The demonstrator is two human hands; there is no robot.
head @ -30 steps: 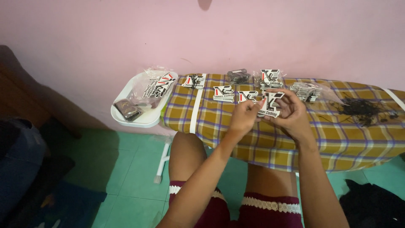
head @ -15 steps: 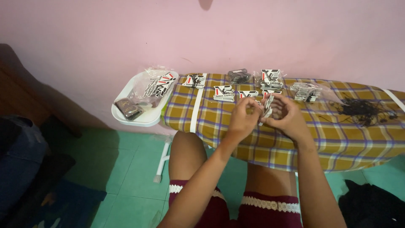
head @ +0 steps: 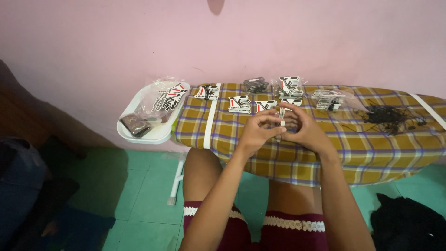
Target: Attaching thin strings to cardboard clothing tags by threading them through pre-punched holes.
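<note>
White and small, a card tag [head: 282,123] sits pinched between the fingertips of our left hand [head: 257,131] and right hand [head: 304,130], both curled shut on it above the middle of the plaid ironing board [head: 325,160], with tag stacks [head: 253,105] along its far edge and a tangle of black strings [head: 388,116] toward its right end.

A single head-worn camera looks steeply down and forward from the seated person's own eye level. It faces the pink wall [head: 325,37] on the far side, with the yellow plaid-covered ironing board [head: 381,153] close below, spanning centre to right.
</note>
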